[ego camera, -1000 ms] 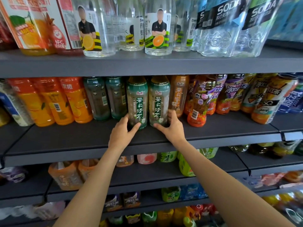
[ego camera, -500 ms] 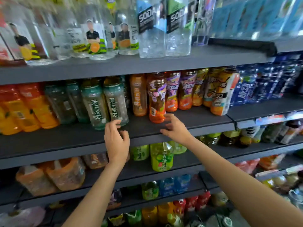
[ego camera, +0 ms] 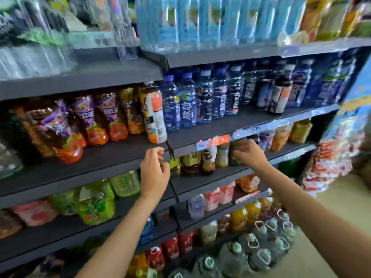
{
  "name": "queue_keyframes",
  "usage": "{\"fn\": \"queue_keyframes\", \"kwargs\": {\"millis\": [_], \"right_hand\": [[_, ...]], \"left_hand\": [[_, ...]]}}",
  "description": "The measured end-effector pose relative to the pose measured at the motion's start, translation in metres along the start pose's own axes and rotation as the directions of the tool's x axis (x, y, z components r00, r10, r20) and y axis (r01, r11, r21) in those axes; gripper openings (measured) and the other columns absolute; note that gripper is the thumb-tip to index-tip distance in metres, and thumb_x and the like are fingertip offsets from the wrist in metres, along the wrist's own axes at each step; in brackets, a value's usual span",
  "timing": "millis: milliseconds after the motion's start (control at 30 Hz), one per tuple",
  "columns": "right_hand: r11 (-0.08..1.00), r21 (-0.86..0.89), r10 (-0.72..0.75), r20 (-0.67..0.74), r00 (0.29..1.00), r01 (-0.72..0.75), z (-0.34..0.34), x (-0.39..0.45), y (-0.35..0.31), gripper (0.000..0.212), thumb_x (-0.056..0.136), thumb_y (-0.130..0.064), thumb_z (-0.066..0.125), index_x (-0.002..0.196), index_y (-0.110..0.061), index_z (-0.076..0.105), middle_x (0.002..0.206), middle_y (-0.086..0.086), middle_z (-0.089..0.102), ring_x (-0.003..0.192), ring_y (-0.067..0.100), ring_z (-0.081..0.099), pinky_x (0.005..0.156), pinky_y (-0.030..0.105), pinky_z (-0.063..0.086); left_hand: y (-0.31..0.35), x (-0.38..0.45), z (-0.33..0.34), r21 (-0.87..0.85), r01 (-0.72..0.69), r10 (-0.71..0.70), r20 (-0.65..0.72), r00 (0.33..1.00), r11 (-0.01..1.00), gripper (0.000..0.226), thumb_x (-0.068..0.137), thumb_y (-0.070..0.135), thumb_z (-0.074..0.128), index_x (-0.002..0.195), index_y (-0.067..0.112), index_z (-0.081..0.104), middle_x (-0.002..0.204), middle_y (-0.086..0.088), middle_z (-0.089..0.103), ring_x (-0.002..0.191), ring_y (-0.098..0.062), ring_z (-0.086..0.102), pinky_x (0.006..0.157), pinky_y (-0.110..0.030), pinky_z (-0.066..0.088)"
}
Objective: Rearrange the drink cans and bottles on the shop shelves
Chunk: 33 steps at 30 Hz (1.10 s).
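Left hand [ego camera: 154, 173] hangs in front of the edge of the dark shelf [ego camera: 100, 165], fingers loosely curled with nothing between them, a released, idle pose. Right hand [ego camera: 249, 154] is raised further along, just below the red price tag [ego camera: 217, 140] on the neighbouring shelf's lip; its fingers are bent toward the small bottles behind it, but the blur keeps me from telling whether it grasps one or merely hovers in front.

Just above the left hand stands a white-and-orange labelled bottle [ego camera: 154, 115] at the end of its row, near the shelf's front edge. To its left runs a line of purple-and-orange juice bottles [ego camera: 90, 121] (the nearest ones smeared by motion). To its right, on the adjoining shelf section, dark blue sports-drink bottles [ego camera: 200, 101] stand packed side by side, with a dark bottle bearing a pale pink label [ego camera: 280, 95] set forward among them.

Below the right hand, a shelf carries small tea and coffee bottles [ego camera: 202, 161] in yellow, brown and cream. Lower left, green-labelled bottles [ego camera: 96, 201] sit beside pink ones [ego camera: 36, 213]. Lower still are red cans [ego camera: 176, 247] and, on the floor, large water jugs with handles [ego camera: 251, 249]. The top shelf holds pale blue water bottles [ego camera: 210, 21] in a tight row.
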State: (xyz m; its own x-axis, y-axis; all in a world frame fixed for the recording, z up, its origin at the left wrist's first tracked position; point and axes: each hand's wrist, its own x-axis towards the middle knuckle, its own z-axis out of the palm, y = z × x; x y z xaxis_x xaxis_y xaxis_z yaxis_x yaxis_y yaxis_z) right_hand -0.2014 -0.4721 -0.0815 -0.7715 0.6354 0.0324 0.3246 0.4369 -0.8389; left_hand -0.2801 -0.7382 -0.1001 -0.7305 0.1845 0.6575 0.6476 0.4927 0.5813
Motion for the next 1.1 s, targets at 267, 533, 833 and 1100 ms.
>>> {"fn": "queue_keyframes", "kwargs": {"millis": [267, 533, 833, 1100], "right_hand": [[0.991, -0.044, 0.132, 0.087, 0.987, -0.128, -0.022, 0.051, 0.079, 0.062, 0.084, -0.025, 0.069, 0.133, -0.004, 0.036, 0.125, 0.016, 0.053, 0.112, 0.034, 0.053, 0.091, 0.046, 0.047], [0.986, -0.129, 0.117, 0.054, 0.992, -0.109, -0.058, 0.106, 0.134, 0.058, 0.08, -0.023, 0.073, 0.125, 0.0, 0.044, 0.123, 0.01, 0.053, 0.11, 0.023, 0.053, 0.087, 0.032, 0.041], [0.999, -0.006, 0.036, 0.109, 0.993, -0.036, -0.044, 0.195, 0.175, 0.087, 0.076, -0.021, 0.077, 0.144, -0.009, 0.024, 0.145, 0.01, 0.037, 0.132, 0.03, 0.034, 0.105, 0.04, 0.035], [0.996, 0.081, -0.049, 0.141, 0.989, 0.037, -0.027, 0.247, 0.189, 0.071, 0.07, -0.013, 0.079, 0.13, -0.006, 0.042, 0.127, 0.014, 0.054, 0.119, 0.031, 0.049, 0.095, 0.037, 0.039]], "left_hand": [[0.034, 0.026, 0.101, 0.037, -0.171, 0.163, 0.175, 0.971, 0.985, 0.037, 0.074, 0.002, 0.046, 0.11, 0.007, 0.052, 0.103, -0.007, 0.059, 0.092, -0.029, 0.058, 0.081, -0.04, 0.038], [0.066, 0.054, 0.215, 0.119, -0.4, 0.365, 0.238, 0.9, 0.909, 0.043, 0.07, 0.015, 0.036, 0.109, 0.009, 0.055, 0.115, -0.008, 0.058, 0.105, -0.022, 0.042, 0.087, -0.036, 0.034], [0.08, 0.053, 0.258, 0.439, -0.289, 0.189, 0.258, 0.947, 0.851, 0.046, 0.066, 0.012, 0.058, 0.111, 0.019, 0.051, 0.122, -0.006, 0.056, 0.106, -0.028, 0.048, 0.09, -0.042, 0.035], [0.104, 0.056, 0.269, 0.525, -0.067, -0.005, 0.135, 0.991, 0.848, 0.026, 0.066, 0.024, 0.048, 0.092, 0.023, 0.05, 0.103, 0.0, 0.055, 0.092, -0.025, 0.046, 0.084, -0.033, 0.028]]}}
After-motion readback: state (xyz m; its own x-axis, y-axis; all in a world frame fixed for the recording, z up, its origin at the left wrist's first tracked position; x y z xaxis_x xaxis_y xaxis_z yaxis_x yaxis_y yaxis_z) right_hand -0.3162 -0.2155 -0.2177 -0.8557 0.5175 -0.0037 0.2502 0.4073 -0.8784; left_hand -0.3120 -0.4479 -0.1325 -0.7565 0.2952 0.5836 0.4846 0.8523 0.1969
